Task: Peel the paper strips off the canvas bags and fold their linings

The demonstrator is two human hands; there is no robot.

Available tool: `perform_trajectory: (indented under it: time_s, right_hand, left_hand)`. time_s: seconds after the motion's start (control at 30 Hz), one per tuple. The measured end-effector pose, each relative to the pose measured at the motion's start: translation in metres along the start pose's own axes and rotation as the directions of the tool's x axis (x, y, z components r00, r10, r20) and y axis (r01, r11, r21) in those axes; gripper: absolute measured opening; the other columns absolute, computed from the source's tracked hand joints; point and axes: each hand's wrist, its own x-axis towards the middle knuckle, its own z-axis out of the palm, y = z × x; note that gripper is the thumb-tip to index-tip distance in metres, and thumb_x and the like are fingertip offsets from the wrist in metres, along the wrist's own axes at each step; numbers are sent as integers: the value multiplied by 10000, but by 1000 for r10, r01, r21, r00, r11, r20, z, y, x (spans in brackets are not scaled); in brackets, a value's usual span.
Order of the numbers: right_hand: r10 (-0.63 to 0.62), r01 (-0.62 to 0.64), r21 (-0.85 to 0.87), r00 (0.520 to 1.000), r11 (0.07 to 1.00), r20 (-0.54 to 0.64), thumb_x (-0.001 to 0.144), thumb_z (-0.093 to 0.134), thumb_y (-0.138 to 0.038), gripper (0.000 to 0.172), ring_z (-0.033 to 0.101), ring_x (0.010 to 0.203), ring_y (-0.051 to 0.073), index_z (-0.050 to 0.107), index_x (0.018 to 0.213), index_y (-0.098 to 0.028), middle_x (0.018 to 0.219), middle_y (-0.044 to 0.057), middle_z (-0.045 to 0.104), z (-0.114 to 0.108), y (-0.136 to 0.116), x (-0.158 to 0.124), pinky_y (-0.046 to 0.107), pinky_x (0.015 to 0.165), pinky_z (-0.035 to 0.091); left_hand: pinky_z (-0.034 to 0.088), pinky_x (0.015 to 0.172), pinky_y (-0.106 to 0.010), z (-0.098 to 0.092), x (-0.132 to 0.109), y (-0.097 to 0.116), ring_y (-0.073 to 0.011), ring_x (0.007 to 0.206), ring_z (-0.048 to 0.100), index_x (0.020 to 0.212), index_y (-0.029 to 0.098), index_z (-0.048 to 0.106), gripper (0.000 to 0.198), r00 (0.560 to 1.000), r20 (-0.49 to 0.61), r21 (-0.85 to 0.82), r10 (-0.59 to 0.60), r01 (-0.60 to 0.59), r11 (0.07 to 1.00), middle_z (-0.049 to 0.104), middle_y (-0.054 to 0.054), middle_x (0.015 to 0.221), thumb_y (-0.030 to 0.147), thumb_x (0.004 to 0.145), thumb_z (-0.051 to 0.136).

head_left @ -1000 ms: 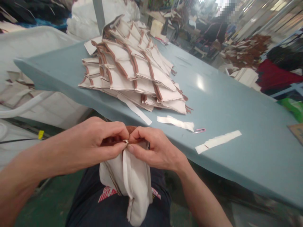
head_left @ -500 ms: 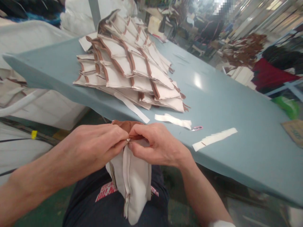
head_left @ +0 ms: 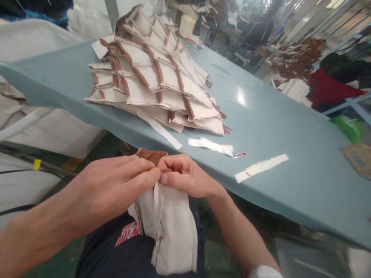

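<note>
A cream fabric piece with a brown top part point(head_left: 174, 227) hangs from my fingers over my lap, a seam running down its middle. My left hand point(head_left: 118, 185) pinches its upper edge from the left, fingertips pressed together. From the right, my right hand point(head_left: 185, 175) grips the same edge between thumb and curled fingers. Both sets of fingertips meet at the top of the seam, and whatever small part lies between them is hidden. Just beyond the hands, a stack of similar cream pieces with brown trim point(head_left: 162, 77) lies on the blue-grey table point(head_left: 261, 127).
White strips point(head_left: 210, 146) lie along the near table edge beside a pink safety pin point(head_left: 240, 155). Another pale strip point(head_left: 261, 168) is farther right. White sacks point(head_left: 43, 127) stand at the left. Red cloth point(head_left: 333, 88) and a cardboard piece point(head_left: 358, 158) are at the right.
My fingertips have closed together over the seam top, covering the small light spot seen there before. The hanging lower part of the fabric has swung slightly right and spread wider.
</note>
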Motion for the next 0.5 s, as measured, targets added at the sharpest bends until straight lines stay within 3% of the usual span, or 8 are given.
perform_trajectory:
  time_s: [0.17, 0.33, 0.5]
  right_hand:
    - [82, -71, 205, 996, 976, -45, 797, 912, -524, 440, 386, 538, 88, 591, 799, -225, 662, -85, 529, -2, 21, 0, 222, 523, 331]
    - [89, -69, 189, 991, 980, -99, 829, 853, -524, 392, 367, 529, 92, 603, 810, -223, 642, -86, 517, -3, 24, 1, 221, 511, 314]
    - [21, -12, 92, 994, 996, -103, 836, 848, -461, 365, 346, 574, 91, 573, 785, -227, 665, -93, 471, 0, 16, -2, 232, 551, 312]
  left_hand:
    - [706, 1079, -390, 3, -11, 2, -301, 1199, 868, 1473, 312, 741, 505, 999, 44, 45, -20, 18, 999, 883, -75, 1333, 53, 1080, 558]
    - [683, 1115, -517, 17, -18, 10, -342, 1246, 839, 1513, 301, 695, 508, 993, -66, 83, -100, 105, 991, 859, -124, 1382, 60, 1110, 500]
    - [669, 1121, -401, 18, -16, 16, -264, 1195, 844, 1459, 320, 676, 435, 991, -44, 26, -126, 127, 991, 862, -52, 1350, 114, 1111, 517]
